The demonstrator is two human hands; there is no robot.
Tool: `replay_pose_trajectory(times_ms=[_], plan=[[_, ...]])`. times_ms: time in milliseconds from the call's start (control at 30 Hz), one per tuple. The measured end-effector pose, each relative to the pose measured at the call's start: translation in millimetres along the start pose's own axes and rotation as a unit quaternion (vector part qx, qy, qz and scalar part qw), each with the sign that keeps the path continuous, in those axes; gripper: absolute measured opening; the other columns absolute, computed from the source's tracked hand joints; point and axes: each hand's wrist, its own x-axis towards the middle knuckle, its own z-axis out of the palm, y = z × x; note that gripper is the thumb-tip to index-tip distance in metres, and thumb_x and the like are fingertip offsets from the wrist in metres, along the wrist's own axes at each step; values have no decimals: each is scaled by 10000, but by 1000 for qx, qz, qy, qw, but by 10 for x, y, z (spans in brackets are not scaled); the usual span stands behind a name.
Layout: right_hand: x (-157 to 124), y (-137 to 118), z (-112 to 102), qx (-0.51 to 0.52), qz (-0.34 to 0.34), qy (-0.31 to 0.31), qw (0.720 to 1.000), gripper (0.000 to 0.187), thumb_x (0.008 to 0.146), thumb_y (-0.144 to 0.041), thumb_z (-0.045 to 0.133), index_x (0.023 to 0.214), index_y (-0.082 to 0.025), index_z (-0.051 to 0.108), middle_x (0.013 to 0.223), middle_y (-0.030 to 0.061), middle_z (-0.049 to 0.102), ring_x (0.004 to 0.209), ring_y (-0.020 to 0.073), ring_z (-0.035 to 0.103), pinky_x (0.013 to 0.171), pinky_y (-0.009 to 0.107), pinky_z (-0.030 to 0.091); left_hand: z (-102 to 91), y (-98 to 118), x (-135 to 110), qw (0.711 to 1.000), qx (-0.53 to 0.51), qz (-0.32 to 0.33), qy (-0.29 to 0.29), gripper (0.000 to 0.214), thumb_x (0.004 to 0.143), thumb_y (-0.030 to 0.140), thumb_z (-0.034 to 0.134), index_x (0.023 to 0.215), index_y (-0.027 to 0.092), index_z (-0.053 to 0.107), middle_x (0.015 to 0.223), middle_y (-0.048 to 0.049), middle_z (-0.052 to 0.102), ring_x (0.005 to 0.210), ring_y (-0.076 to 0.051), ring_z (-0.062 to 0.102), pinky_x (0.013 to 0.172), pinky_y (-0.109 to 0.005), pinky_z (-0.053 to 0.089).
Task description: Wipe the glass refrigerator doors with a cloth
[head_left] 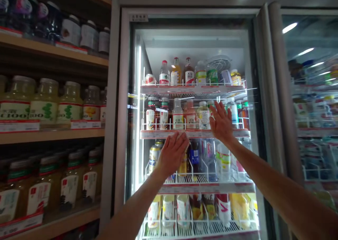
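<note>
My left hand (pixel 173 152) presses on the glass door (pixel 182 39) of a lit drinks fridge, at the height of the second shelf's front edge. Its fingers lie close together over a pale, thin piece that looks like a cloth (pixel 188 141), mostly hidden under the hand. To the right and a little higher, my right hand (pixel 221 122) lies against the same glass with its fingers spread and nothing in them. Behind the glass, bottles (pixel 177 115) stand on the second shelf between and beyond my hands.
Wooden shelves (pixel 52 136) with jars and bottles stand at the left. Several wire-fronted shelves (pixel 195 89) of drinks fill the fridge. A vertical metal handle (pixel 286 92) runs along the right side, beside a second glass door (pixel 311 127).
</note>
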Motion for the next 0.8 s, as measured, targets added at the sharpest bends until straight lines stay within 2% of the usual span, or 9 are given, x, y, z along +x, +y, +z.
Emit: replay_pose_trajectory(times_ms=[133, 200, 300, 400, 467, 567, 633, 733, 800], plan=[[-96, -436, -126, 131, -2, 64, 989, 501, 917, -249, 293, 1417, -254, 265, 1479, 43, 301, 1369, 202, 260, 1103, 489, 249, 30, -115, 407, 996, -58, -57, 39, 648, 870, 203, 378, 1435, 97, 79, 1494, -176, 199, 1396, -217, 148, 1096, -438, 289], [-207, -790, -140, 219, -33, 46, 974, 546, 910, -206, 283, 1440, -287, 184, 1490, 15, 272, 1361, 170, 277, 1086, 423, 328, 45, -180, 455, 991, -84, -74, 78, 704, 866, 214, 380, 1438, 105, -15, 1509, -183, 125, 1402, -220, 107, 1088, -437, 307], [-358, -1287, -11, 264, -19, 14, 964, 542, 909, -195, 279, 1443, -170, 189, 1458, 91, 326, 1351, 157, 293, 1069, 361, 368, 24, -323, 259, 985, -68, -108, 116, 722, 868, 300, 399, 1442, 113, 3, 1516, -183, 86, 1405, -265, 55, 1102, -499, 246], [-386, -1603, 212, 201, -21, -20, 979, 487, 895, -257, 368, 1360, -114, 378, 1443, 128, 346, 1387, 229, 191, 1109, 437, 281, -41, -522, -54, 994, -26, -84, 69, 723, 863, 388, 404, 1446, 122, 70, 1509, -170, 144, 1398, -287, 111, 1113, -523, 181], [-355, -1673, 315, 147, -35, -31, 988, 469, 881, -280, 419, 1321, -119, 436, 1450, 117, 340, 1399, 247, 134, 1127, 458, 218, -79, -630, -193, 997, -6, -59, 53, 722, 868, 407, 395, 1447, 125, 67, 1509, -161, 150, 1395, -282, 133, 1113, -502, 185], [-364, -1442, 282, 82, -81, -47, 992, 465, 878, -288, 444, 1326, -166, 434, 1460, 76, 336, 1395, 226, 150, 1131, 437, 190, -101, -678, -244, 997, 18, -53, 57, 645, 899, 333, 349, 1449, 148, 67, 1509, -136, 170, 1395, -255, 144, 1112, -471, 195], [-457, -996, 133, 39, -79, -53, 995, 450, 881, -283, 440, 1327, -232, 432, 1468, 50, 322, 1387, 232, 185, 1112, 461, 206, -96, -647, -217, 996, 34, -55, 60, 623, 904, 299, 344, 1449, 154, 78, 1503, -129, 196, 1396, -245, 147, 1112, -458, 197], [-620, -92, -125, -35, 51, 5, 998, 418, 907, -244, 350, 1312, -222, 453, 1448, 118, 332, 1346, 283, 284, 1048, 540, 256, -74, -581, -175, 994, 60, -68, 57, 641, 899, 323, 371, 1446, 136, 96, 1493, -144, 220, 1396, -255, 143, 1107, -464, 198], [-642, 320, -205, -62, 151, 47, 986, 451, 904, -262, 330, 1332, -163, 428, 1422, 182, 345, 1314, 320, 327, 1000, 568, 298, -59, -556, -168, 993, 71, -75, 57, 647, 899, 339, 373, 1445, 131, 97, 1491, -150, 222, 1396, -258, 144, 1104, -469, 200]])
